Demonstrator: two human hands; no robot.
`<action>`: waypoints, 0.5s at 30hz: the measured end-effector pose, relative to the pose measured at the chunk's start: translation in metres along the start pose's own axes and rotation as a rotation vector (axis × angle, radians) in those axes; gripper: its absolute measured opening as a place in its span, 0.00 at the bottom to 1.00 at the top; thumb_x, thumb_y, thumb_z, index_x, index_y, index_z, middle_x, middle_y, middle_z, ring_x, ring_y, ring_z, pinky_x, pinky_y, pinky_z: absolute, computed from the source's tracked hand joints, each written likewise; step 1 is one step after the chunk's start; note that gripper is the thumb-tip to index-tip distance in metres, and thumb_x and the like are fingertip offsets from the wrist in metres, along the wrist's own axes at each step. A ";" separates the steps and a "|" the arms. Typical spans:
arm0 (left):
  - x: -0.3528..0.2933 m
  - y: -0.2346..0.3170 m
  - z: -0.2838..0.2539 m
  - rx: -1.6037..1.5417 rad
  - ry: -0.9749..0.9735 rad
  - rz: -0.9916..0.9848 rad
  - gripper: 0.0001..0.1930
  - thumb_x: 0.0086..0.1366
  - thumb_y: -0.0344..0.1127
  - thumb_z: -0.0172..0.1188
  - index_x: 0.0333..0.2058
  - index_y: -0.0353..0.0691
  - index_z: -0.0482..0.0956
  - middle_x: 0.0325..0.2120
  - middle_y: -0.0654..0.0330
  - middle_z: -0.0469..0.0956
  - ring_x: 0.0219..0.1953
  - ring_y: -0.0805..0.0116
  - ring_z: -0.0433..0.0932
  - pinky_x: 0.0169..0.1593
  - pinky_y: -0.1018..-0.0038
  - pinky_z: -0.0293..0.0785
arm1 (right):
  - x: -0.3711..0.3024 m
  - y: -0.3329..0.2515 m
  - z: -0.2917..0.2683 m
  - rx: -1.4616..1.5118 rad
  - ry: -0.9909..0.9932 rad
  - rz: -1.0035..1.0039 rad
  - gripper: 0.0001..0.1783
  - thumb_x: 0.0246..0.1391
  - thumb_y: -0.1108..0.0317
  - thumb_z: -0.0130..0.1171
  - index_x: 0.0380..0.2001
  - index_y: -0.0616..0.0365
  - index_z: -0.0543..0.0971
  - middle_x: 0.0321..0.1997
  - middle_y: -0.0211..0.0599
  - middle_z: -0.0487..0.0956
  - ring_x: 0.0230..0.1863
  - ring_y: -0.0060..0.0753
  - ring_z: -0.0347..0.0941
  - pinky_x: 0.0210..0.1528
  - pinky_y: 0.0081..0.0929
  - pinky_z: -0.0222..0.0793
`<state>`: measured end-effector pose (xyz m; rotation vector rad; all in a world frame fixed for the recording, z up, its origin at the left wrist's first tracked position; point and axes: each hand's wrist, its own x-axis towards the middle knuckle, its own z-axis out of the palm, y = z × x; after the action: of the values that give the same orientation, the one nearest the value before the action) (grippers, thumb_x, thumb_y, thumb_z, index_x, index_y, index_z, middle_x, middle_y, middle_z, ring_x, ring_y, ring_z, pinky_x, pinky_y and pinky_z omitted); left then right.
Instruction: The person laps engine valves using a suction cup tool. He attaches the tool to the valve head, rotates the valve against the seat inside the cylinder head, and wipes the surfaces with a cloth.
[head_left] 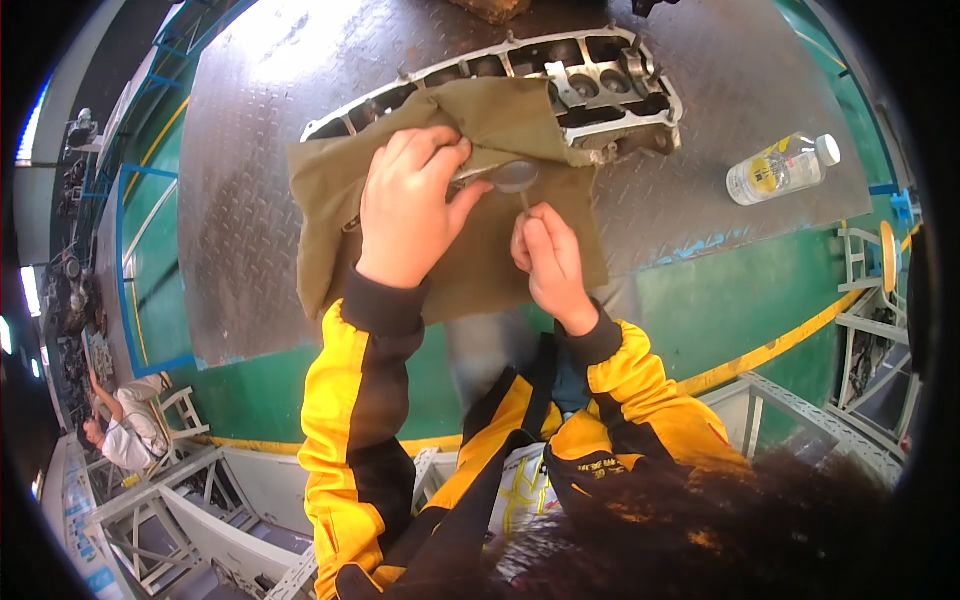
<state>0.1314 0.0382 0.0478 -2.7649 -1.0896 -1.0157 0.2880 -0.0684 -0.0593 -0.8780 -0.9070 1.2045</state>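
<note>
In my right hand (552, 262) an engine valve (516, 178) is pinched by its thin stem, its round grey head pointing up and away from me. My left hand (412, 205) is closed on an olive-green cloth (505, 115), with bent fingers and the thumb reaching toward the valve head. Whether something else lies under those fingers is hidden. The cloth drapes over the near side of a metal engine cylinder head (648, 134) and hangs past the table's near edge. Open cavities show in the uncovered far side and right end.
A capped clear plastic bottle (782, 170) lies on the right of the patterned steel table (240, 230). A brown lump (492, 8) sits at the far edge. Metal frames (200, 500) stand behind me on both sides. At the lower left, a person in white (135, 435) sits apart.
</note>
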 end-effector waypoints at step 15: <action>-0.001 -0.004 0.002 -0.028 -0.020 -0.020 0.21 0.47 0.28 0.79 0.42 0.38 0.85 0.46 0.59 0.83 0.49 0.53 0.80 0.53 0.61 0.75 | -0.006 0.004 0.003 0.061 0.005 -0.075 0.12 0.76 0.65 0.48 0.38 0.61 0.72 0.22 0.25 0.70 0.23 0.16 0.61 0.26 0.21 0.56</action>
<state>0.1294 0.0410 0.0449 -2.7977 -1.1162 -1.0154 0.2826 -0.0738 -0.0623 -0.7911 -0.8867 1.1586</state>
